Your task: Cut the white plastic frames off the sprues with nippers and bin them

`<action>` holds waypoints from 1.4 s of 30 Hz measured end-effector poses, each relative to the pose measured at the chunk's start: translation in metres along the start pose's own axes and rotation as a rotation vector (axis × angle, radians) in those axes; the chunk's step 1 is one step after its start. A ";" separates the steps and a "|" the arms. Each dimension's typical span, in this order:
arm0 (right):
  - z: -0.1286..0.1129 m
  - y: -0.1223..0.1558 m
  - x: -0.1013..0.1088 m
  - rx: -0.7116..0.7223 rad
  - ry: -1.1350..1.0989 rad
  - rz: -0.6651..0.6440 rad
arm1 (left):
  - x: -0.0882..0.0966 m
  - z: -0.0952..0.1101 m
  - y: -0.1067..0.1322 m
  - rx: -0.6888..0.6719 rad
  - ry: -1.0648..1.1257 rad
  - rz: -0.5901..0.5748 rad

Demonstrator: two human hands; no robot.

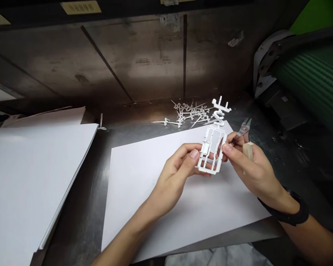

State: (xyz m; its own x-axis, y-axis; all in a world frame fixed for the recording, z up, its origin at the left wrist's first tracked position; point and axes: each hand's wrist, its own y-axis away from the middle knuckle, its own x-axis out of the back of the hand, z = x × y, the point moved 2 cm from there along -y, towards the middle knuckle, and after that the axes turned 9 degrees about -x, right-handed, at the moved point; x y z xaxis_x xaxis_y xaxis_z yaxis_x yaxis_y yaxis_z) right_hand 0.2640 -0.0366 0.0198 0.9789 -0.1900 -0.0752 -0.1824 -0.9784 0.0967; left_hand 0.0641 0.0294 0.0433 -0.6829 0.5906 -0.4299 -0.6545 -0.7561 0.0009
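Note:
My left hand [177,170] pinches the lower left side of a white plastic sprue frame [214,142], thumb on its front, holding it upright above a white sheet [161,192]. My right hand [252,170] touches the frame's right edge with thumb and fingertips while gripping a pair of small cutting pliers [243,129] with pale handles, jaws pointing up and right, away from the frame. A black band sits on the right wrist.
A pile of cut white sprue scraps [187,112] lies on the dark metal table [100,177] behind the sheet. A stack of larger white sheets [30,177] lies at left. A green belt machine [310,77] stands at right. Dark metal panels [144,59] rise behind.

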 end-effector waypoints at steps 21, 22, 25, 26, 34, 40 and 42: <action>0.000 -0.010 -0.002 -0.206 -0.131 -0.151 | 0.006 -0.013 0.003 0.040 -0.014 0.043; -0.001 -0.010 -0.002 -0.210 -0.148 -0.158 | 0.007 -0.012 0.003 0.040 -0.017 0.044; -0.002 -0.009 -0.005 -0.226 -0.207 -0.174 | 0.007 -0.010 0.003 0.048 -0.017 0.039; -0.002 -0.009 -0.005 -0.235 -0.223 -0.179 | 0.007 -0.010 0.003 0.049 -0.013 0.035; -0.003 -0.010 -0.008 -0.272 -0.282 -0.216 | 0.007 -0.011 0.004 0.046 0.007 -0.003; -0.001 -0.009 -0.007 -0.293 -0.293 -0.208 | 0.006 -0.011 0.004 0.044 -0.005 0.002; -0.001 -0.009 -0.006 -0.302 -0.287 -0.201 | 0.006 -0.011 0.004 0.038 -0.007 0.006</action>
State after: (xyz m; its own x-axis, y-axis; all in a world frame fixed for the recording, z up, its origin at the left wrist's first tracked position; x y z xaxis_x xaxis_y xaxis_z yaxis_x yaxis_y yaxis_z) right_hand 0.2595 -0.0267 0.0207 0.9192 -0.0549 -0.3899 0.0855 -0.9388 0.3338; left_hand 0.0607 0.0271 0.0309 -0.6895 0.5879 -0.4230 -0.6617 -0.7489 0.0377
